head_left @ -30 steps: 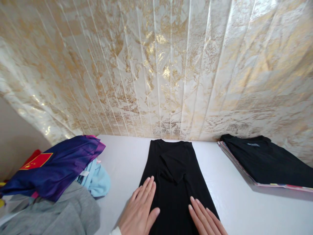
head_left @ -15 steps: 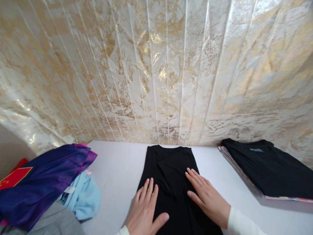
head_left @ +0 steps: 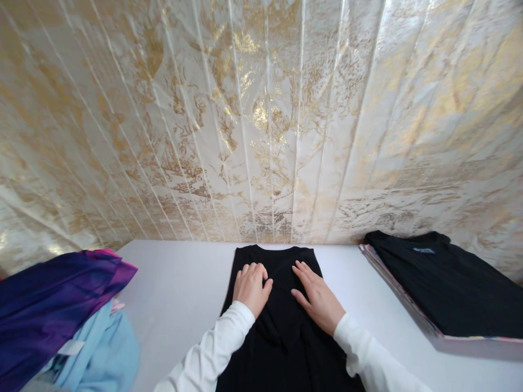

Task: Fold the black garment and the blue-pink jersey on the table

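Note:
A black garment point(head_left: 281, 348) lies on the white table, its sides folded in to a long narrow shape and its far edge near the wall. My left hand point(head_left: 251, 288) rests palm down on its upper left part, fingers bent and thumb apart from them. On the upper right part, my right hand point(head_left: 321, 299) lies with its fingers stretched out and its thumb spread. Some wrinkles and a raised fold show in the cloth between and below the hands. The near end of the garment runs out of view.
On the right sits a neat stack of folded clothes with a black T-shirt point(head_left: 457, 288) on top. A loose heap at left holds a purple garment point(head_left: 61, 299) and a light blue one point(head_left: 108, 348). Behind the white table point(head_left: 175, 294) stands a gold-patterned wall covering point(head_left: 261, 136).
Both hands have moved up the black garment toward its far edge. The left hand's fingers, flat before, are now bent. The view has shifted a little, so the left heap shows less.

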Demonstrator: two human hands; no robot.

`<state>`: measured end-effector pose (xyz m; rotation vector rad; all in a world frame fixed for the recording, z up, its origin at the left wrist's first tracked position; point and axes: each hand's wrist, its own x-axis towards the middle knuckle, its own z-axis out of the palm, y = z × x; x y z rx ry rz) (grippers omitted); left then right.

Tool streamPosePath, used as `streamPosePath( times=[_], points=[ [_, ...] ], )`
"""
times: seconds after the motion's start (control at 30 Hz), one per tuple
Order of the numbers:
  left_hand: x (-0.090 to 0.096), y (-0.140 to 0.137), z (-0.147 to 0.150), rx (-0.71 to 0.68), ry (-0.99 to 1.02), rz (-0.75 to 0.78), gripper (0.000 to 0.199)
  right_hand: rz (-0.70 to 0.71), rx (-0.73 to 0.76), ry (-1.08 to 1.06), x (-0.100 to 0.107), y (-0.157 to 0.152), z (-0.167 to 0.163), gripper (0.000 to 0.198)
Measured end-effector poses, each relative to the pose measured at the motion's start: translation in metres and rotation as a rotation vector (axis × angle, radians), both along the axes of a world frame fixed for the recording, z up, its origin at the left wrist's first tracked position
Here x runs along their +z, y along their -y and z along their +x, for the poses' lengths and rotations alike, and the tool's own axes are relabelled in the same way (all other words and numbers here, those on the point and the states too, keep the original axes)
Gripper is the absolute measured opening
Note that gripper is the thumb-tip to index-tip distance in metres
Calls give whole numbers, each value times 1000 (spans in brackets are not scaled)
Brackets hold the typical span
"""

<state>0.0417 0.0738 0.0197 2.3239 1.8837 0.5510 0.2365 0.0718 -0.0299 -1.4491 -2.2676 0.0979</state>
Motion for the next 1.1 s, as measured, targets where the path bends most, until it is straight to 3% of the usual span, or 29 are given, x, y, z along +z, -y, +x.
streamPosePath(
  times=[0.07,0.23,0.4,0.53,0.67,0.8,0.87,1.0,1.1],
  points=[
    [-1,-1,1,7,36,-31,6,-17,-39,53,1,3,-3,56],
    [3,-9,0,-13,141,-119,25,-73,-90,100,8,7,-9,70],
    [7,-11,-5,13,208,-123,25,-130,-65,8,5,2,-2,56],
    [6,-4,-3,11,139,-83,41,-57,-43,66,0,1,0,50],
    [18,13,-1,-120,64,7,39,-30,-83,147,2,6,-7,56],
    [29,37,-3,-467,-10,-52,28,-56,-89,170,8,8,-9,59],
    [27,46,-3,-574,-54,-110,22,-57,-88,166,10,8,-9,59],
    [19,55,3,-521,-82,-91,17,-72,-90,173,11,9,-9,59],
    [22,57,6,-566,-37,-31,14,-81,-85,171,10,8,-9,60]
  ],
)
